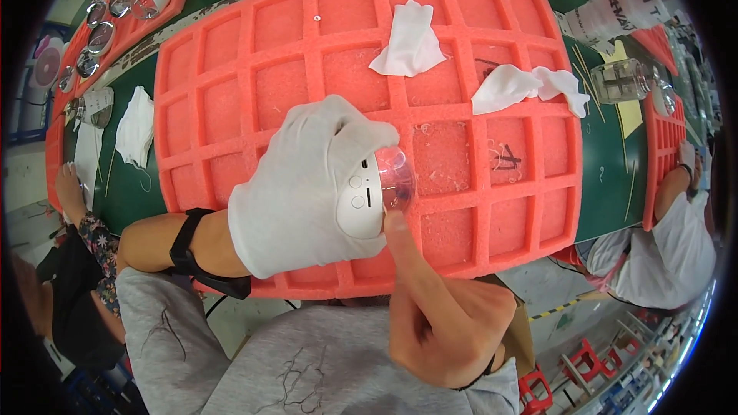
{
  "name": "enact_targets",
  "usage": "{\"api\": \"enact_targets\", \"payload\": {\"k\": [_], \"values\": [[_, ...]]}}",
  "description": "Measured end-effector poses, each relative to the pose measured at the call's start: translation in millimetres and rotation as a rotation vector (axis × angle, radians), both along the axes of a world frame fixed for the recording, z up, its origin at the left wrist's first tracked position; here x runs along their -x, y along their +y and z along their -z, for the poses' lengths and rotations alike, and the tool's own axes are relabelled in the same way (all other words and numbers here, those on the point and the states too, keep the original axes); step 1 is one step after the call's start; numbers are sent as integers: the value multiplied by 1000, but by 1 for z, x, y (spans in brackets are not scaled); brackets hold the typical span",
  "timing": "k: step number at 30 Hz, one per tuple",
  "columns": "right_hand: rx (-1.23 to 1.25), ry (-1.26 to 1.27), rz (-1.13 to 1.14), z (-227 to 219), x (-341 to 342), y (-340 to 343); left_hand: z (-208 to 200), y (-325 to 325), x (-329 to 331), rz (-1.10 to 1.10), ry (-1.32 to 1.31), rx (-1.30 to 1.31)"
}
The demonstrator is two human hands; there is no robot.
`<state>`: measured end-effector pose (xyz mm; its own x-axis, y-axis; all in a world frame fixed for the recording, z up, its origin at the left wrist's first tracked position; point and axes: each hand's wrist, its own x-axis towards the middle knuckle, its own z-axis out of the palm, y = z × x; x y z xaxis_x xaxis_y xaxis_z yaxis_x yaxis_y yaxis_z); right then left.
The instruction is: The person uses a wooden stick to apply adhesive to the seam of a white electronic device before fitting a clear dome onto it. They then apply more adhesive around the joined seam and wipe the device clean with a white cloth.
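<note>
My left hand [296, 184], in a white glove, is closed around a white rounded device [360, 204]. Two round buttons, a narrow slot and a small port show on the device's face, and a clear plastic dome [397, 178] bulges from its right side. My bare right hand [446, 315] comes from the lower right with one finger stretched up to the dome's lower edge. The other fingers are curled in; whatever thin thing they may hold is too small to make out. Beneath both hands lies a red foam tray [338, 54] divided into square compartments.
White cloths [409, 40] and a crumpled white cloth [530, 88] rest on the tray. A clear jar [619, 81] and thin sticks [592, 84] stand to the right on the green table [603, 177]. Clear domes [100, 38] fill a tray far left. Co-workers' arms [71, 192] show at both sides.
</note>
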<state>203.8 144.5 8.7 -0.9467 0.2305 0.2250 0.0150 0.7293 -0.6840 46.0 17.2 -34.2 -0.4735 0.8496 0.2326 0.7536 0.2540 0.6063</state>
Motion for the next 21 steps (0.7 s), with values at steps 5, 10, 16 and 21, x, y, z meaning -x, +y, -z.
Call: {"api": "enact_targets", "payload": {"k": [5,10,16,21], "values": [[4,-82,-24,-9,11,3,-1,1,2,3,-5,-11],[3,-43,-5,-8,-1,-1,-5,1,4,8,-45,-7],[27,-80,77,2,21,4,1,-3,1,13,23,-3],[73,-39,-55,-5,-5,7,-7,2,2,22,19,35]]}}
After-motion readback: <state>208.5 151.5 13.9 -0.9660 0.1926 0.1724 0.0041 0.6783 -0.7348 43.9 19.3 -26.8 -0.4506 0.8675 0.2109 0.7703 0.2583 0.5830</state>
